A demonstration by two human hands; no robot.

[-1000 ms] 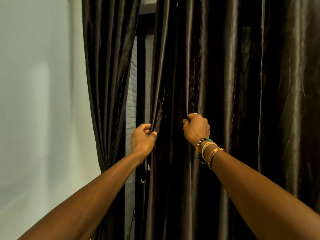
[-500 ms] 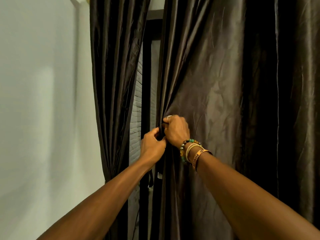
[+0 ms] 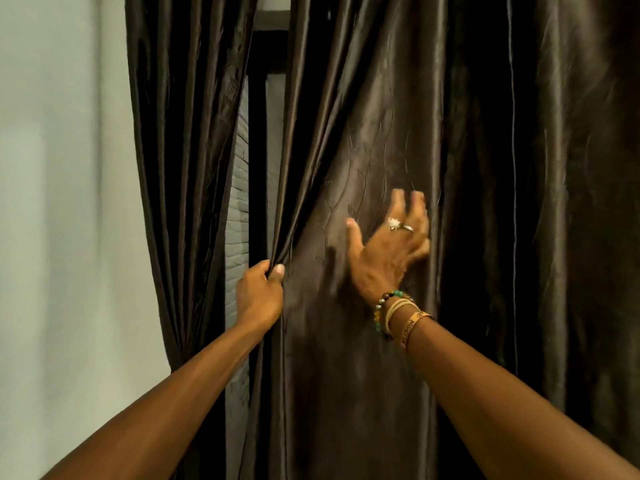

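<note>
Hanging dark, glossy curtain [image 3: 363, 140] bunches in left hand [image 3: 259, 292].

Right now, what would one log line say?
left hand: grips edge of dark brown satin curtain | right hand: open, fingers spread against curtain

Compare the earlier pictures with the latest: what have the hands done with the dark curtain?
The right hand let go of the curtain fold it gripped beside the left hand, opened its fingers and moved right across the fabric. The left hand still grips the curtain's edge; the other panel hangs unchanged.
</note>
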